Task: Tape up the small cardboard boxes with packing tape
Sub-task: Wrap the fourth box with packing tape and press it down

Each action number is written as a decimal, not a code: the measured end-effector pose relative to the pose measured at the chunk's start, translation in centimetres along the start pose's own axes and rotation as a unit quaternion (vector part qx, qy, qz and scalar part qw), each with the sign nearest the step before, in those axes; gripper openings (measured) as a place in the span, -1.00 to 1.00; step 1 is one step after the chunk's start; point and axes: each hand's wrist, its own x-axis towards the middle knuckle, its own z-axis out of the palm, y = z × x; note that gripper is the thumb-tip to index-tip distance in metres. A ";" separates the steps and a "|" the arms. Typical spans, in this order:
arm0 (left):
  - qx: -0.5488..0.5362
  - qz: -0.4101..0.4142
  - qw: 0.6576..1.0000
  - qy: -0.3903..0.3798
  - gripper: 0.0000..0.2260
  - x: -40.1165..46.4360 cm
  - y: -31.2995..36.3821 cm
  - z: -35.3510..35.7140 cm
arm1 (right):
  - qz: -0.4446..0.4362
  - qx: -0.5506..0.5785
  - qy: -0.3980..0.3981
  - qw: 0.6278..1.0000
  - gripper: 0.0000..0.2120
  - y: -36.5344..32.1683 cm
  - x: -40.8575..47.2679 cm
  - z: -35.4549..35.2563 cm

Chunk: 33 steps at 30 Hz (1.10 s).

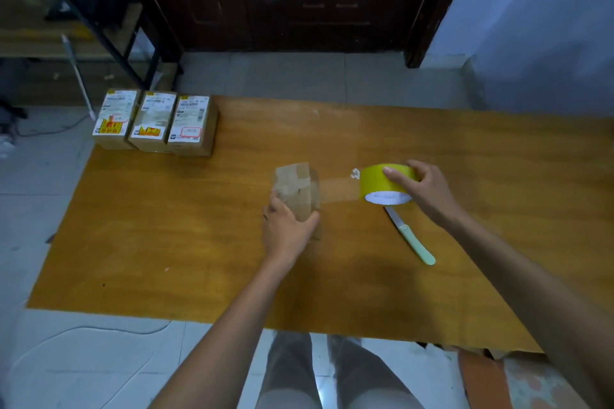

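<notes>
Orange-brown wood, the worktop point(465, 149) carries three labelled boxes point(156, 121) parked aside at its far-left corner; the left hand point(287, 229) grips the small cardboard box point(296, 189) mid-worktop, steadying it; the right hand point(428, 189) clasps the yellow tape roll point(385, 183), a taut strip point(339, 191) spanning to the box; a knife point(412, 236) lies close, seemingly for cutting.

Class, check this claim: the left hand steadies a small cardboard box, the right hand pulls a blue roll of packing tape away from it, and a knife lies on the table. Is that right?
Not quite. In the head view the roll of packing tape in the right hand is yellow, not blue. The left hand steadies the small cardboard box, and the knife lies on the table.
</notes>
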 end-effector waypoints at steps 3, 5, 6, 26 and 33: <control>-0.036 0.022 0.999 0.000 -0.06 -0.2 0.5 -3.1 | -0.056 -0.044 -0.020 0.997 -0.30 -2.6 -0.7 -0.9; -0.051 0.042 0.998 0.012 -0.08 0.0 1.2 -5.3 | -0.139 -0.127 -0.006 0.982 -0.46 -4.6 -0.9 -1.5; -0.067 0.050 0.996 0.014 -0.10 0.2 1.7 -6.6 | -0.179 -0.163 0.012 0.970 -0.53 -5.7 -1.0 -1.8; -0.336 0.080 0.931 -0.119 -0.13 0.5 4.2 -20.2 | -0.174 -0.470 0.150 0.852 -0.79 -13.1 -2.8 -2.1; -0.301 0.077 0.943 -0.121 -0.22 1.5 3.6 -19.3 | -0.164 -0.465 0.143 0.858 -0.80 -12.1 -2.3 -1.7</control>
